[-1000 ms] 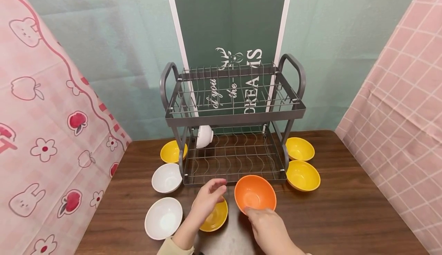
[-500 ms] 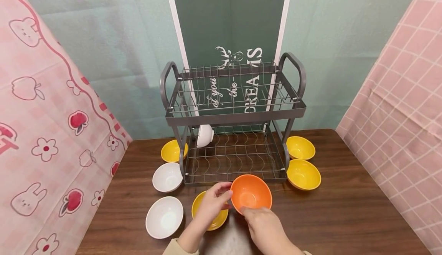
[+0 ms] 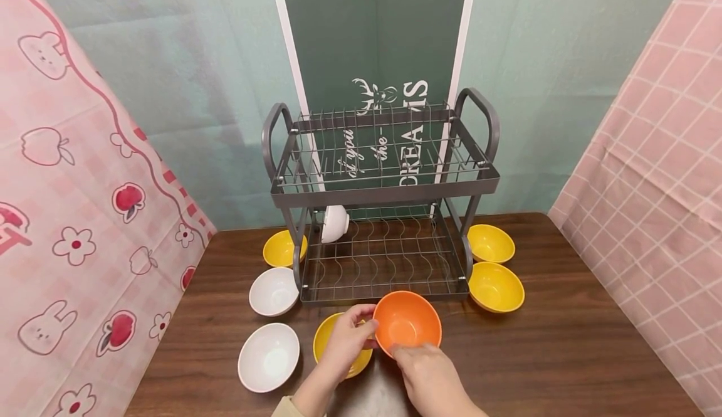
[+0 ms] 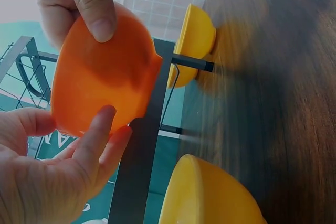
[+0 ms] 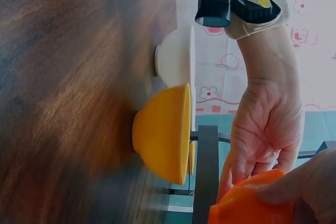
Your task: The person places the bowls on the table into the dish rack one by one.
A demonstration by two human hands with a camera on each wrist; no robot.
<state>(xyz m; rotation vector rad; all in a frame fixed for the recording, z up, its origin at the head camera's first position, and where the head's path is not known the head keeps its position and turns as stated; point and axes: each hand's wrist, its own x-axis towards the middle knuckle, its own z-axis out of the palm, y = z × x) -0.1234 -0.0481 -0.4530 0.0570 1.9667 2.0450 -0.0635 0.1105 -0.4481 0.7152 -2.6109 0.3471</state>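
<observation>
Rack (image 3: 389, 196) just beyond orange bowl (image 3: 407, 320), perhaps touching.

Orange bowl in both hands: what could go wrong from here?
The orange bowl might slip if the left hand or right hand lets go early, since both share the hold.
The left hand, above a yellow bowl, could knock it if lowered.
The rack, whose front edge shows just behind the orange bowl in the head view, could get bumped.

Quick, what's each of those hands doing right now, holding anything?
Left hand: holding the glossy round orange bowl at its side.
Right hand: gripping that same bowl near its rim.
</observation>
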